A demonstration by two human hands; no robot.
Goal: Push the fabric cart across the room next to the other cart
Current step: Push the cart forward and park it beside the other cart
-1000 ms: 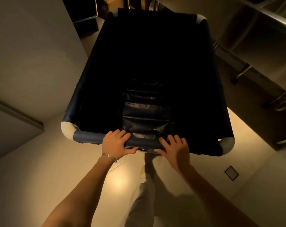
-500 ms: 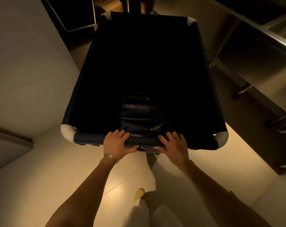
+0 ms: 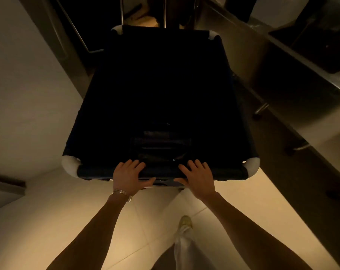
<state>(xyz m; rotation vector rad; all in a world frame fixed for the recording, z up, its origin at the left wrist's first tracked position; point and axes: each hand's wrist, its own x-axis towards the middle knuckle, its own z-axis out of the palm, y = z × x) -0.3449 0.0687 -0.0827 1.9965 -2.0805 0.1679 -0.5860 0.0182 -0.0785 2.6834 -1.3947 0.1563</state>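
The fabric cart (image 3: 99,171) is a deep, dark navy bin with white padded corners, and it fills the middle of the head view. Its inside is almost black; a faint dark folded thing lies at the near end of the bottom. My left hand (image 3: 129,177) grips the near rim bar, fingers over the top and thumb under it. My right hand (image 3: 197,177) lies on the same bar a little to the right, fingers spread over it, thumb below. No second cart can be made out in the dark space ahead.
A pale wall (image 3: 25,84) runs close along the cart's left side. A steel counter (image 3: 293,61) with legs runs along the right. Ahead is a dark opening with metal poles (image 3: 122,10). The floor (image 3: 145,221) is pale tile; one foot (image 3: 185,221) steps forward.
The cart has rolled forward down the narrow passage, its far end now nearer the dark opening. Both hands kept their place on the rim bar. The steel counter has slid closer on the right.
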